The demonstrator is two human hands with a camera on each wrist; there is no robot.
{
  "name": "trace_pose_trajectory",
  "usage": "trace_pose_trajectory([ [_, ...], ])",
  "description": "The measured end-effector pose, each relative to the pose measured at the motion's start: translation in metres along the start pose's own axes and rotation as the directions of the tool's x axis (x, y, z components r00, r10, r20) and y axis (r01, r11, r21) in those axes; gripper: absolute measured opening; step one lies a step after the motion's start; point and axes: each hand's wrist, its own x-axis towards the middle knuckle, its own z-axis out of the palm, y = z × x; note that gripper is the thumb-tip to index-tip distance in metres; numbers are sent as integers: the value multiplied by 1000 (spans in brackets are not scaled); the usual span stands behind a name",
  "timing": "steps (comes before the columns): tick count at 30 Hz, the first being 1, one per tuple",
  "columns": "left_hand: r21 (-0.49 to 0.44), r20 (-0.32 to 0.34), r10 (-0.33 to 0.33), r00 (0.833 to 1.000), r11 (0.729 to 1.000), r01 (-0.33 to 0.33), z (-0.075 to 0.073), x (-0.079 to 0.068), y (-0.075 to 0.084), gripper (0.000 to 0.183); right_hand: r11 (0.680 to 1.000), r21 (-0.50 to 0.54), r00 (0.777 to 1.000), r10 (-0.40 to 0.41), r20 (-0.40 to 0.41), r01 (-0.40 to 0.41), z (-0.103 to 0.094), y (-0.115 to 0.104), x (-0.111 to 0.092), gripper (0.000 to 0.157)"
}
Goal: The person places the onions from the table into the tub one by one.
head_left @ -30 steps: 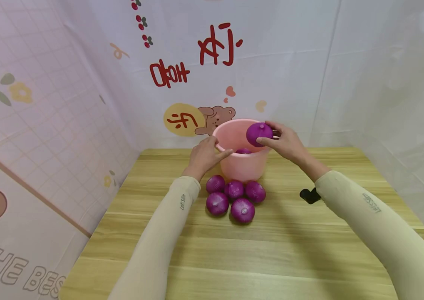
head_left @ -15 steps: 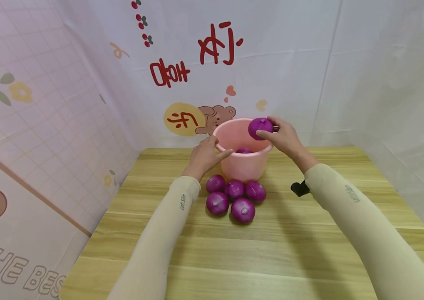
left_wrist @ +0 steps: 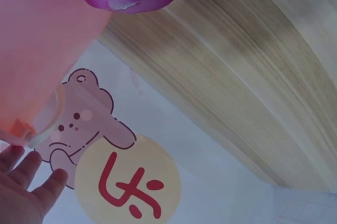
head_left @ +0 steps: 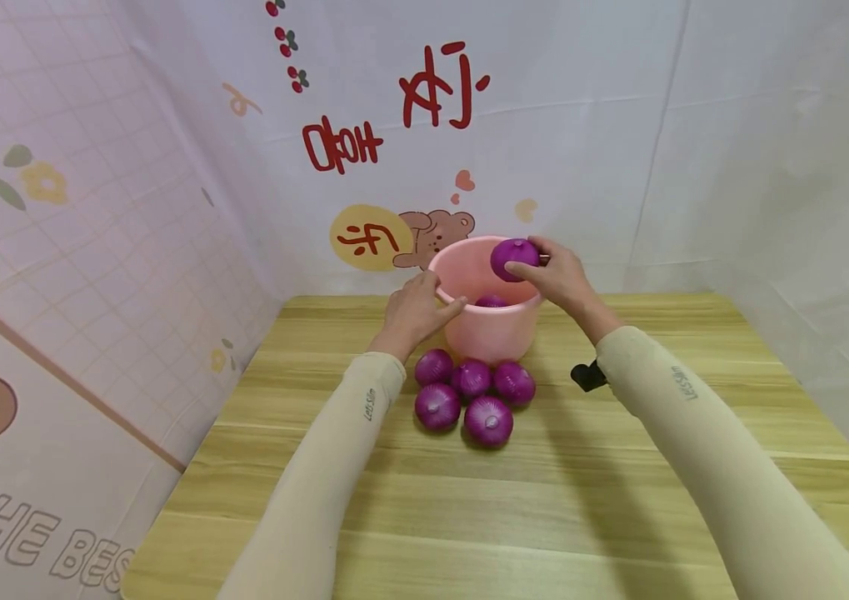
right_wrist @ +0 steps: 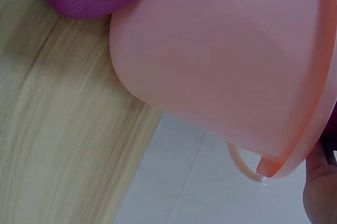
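In the head view my left hand [head_left: 415,312] holds the left side of the pink bucket [head_left: 490,333] at its rim. The thumb lies along the front rim; in the left wrist view several fingertips [left_wrist: 55,177] show by the rim and handle mount. My right hand [head_left: 561,275] pinches a purple onion [head_left: 514,260] between thumb and fingers, over the right part of the bucket's mouth. Inside the bucket the top of another onion [head_left: 491,301] shows; its lower part is hidden by the front wall. Several more onions [head_left: 488,421] sit clustered on the table before the bucket.
The wooden table [head_left: 469,517] runs back to a white printed cloth [head_left: 589,167] behind the bucket. Another cloth hangs along the left side. A pale handle [right_wrist: 243,165] hangs on the bucket's outside. A black item [head_left: 586,377] shows beside my right forearm.
My right hand with the onion has risen slightly, then shifted a little left over the bucket's mouth. The left hand, bucket and onions on the table have stayed in place.
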Motion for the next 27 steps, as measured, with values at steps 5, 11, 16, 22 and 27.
trace_pose_trajectory([
  [5, 16, -10, 7, 1000, 1000, -6, 0, 0, -1, 54, 1000, -12, 1000, -10, -16, 10, 6, 0, 4, 82],
  [11, 2, 2, 2, 1000, 1000, -2, 0, 0, -1, 55, 998, -59, 999, -34, 40, 36, 12, 6, 8, 86],
  [16, 8, -1, 1, 1000, 1000, -1, 0, 0, 1, 55, 995, -72, 996, -61, 68, 66, 11, 12, 9, 86],
  [22, 14, 5, -8, 1000, 1000, 8, 0, -1, 3, 54, 996, -55, 997, -67, 47, 70, 12, 15, 8, 82],
  [27, 17, 8, -22, 1000, 1000, 22, 0, -2, 4, 54, 998, -35, 997, -58, 40, 60, 12, 16, 7, 80],
])
